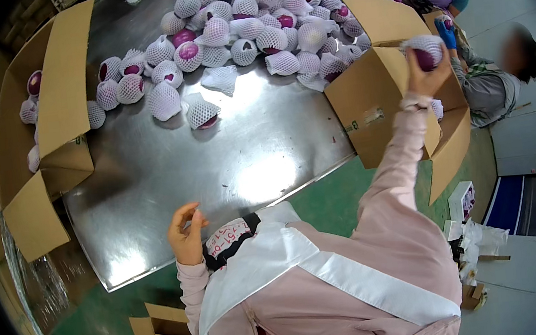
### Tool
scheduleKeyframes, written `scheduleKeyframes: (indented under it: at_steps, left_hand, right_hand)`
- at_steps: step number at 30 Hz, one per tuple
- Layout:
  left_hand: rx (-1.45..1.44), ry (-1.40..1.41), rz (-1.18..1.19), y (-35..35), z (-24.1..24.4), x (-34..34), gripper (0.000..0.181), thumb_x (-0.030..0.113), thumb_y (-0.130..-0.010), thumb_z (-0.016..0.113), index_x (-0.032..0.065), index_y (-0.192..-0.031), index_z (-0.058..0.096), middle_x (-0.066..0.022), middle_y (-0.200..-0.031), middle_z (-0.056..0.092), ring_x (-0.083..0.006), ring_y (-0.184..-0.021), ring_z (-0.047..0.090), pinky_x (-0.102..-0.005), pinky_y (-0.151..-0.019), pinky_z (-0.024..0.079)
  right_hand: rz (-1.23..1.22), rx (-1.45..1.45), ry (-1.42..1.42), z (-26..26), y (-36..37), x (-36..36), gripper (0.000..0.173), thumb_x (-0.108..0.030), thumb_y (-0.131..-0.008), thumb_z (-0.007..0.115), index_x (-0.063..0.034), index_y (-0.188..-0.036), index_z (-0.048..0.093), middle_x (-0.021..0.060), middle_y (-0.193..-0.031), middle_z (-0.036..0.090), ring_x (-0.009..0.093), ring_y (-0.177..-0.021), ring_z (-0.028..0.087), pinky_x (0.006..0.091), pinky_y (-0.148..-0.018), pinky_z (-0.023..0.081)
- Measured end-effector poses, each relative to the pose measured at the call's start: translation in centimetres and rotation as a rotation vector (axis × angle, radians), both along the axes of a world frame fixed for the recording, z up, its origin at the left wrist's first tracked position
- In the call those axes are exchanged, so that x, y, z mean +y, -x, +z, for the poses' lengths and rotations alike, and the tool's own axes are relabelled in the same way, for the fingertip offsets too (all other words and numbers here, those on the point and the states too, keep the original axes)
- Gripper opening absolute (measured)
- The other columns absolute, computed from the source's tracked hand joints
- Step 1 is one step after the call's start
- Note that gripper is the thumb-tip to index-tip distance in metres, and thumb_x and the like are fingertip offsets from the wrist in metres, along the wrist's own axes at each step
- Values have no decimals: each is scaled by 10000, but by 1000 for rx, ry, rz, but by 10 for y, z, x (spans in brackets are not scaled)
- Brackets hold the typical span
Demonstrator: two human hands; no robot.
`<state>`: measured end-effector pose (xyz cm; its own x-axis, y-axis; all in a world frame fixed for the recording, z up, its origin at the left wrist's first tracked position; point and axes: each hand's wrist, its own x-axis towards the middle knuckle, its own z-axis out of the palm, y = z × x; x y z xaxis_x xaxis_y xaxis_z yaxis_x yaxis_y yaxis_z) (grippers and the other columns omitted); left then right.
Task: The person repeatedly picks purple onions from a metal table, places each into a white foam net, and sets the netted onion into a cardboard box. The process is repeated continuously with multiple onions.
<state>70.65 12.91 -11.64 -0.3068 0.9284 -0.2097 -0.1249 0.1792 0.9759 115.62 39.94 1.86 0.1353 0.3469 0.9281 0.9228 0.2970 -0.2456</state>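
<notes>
My right hand (428,73) is raised over the open cardboard box (365,100) on the right, gripping a purple round fruit or vegetable in a white foam net (425,52). Near the table's front edge, my left hand (187,233) has curled fingers, the thumb close to them, and nothing visible in it. A heap of similar purple produce in foam nets (231,31) covers the back of the steel table (198,171). One netted piece (202,111) lies at the front of the heap. An empty-looking foam net (220,79) lies flat behind it.
Another open cardboard box (61,77) holding netted produce stands at the left. Two people are at the right, one with a blue-gloved hand (446,32) holding a piece. A small open carton (167,328) sits on the green floor. Stretch film (43,280) hangs at lower left.
</notes>
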Motion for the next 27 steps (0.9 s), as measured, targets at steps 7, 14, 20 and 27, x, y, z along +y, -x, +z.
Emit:
scheduleKeyframes:
  at_steps: [7, 14, 20, 27]
  left_hand:
    - [30, 64, -112, -1, -9, 8, 177, 52, -846, 591, 15, -1018, 611, -45, -867, 570, -100, -766, 557, -244, -632, 516]
    - [43, 86, -152, -6, -5, 6, 196, 70, -850, 594, 7, -1036, 611, -38, -947, 598, -100, -834, 552, -228, -679, 493]
    - [139, 109, -221, -5, -1, 7, 204, 110, -848, 607, 25, -1034, 618, -41, -904, 588, -103, -815, 560, -238, -669, 513]
    - [24, 115, -140, 6, -28, -4, 293, 125, -840, 624, 53, -1119, 571, -67, -965, 540, -120, -803, 552, -255, -647, 524]
  right_hand:
    - [-432, 60, 442, -52, -184, 65, 843, -421, -528, 825, -185, -1257, 474, 263, -1214, 414, 398, -1050, 498, 451, -905, 427]
    - [-13, -256, 345, 0, -2, 53, 465, -232, -784, 693, 6, -1152, 538, 167, -1075, 597, 263, -947, 589, 354, -809, 471]
    - [912, -224, 1113, -175, 255, 20, 889, -383, -628, 810, -130, -1352, 361, 185, -1380, 334, 327, -1214, 416, 408, -921, 440]
    - [885, -278, 1343, -228, 341, 33, 795, -436, -633, 777, -169, -1295, 429, 235, -1258, 446, 378, -1152, 464, 402, -952, 403]
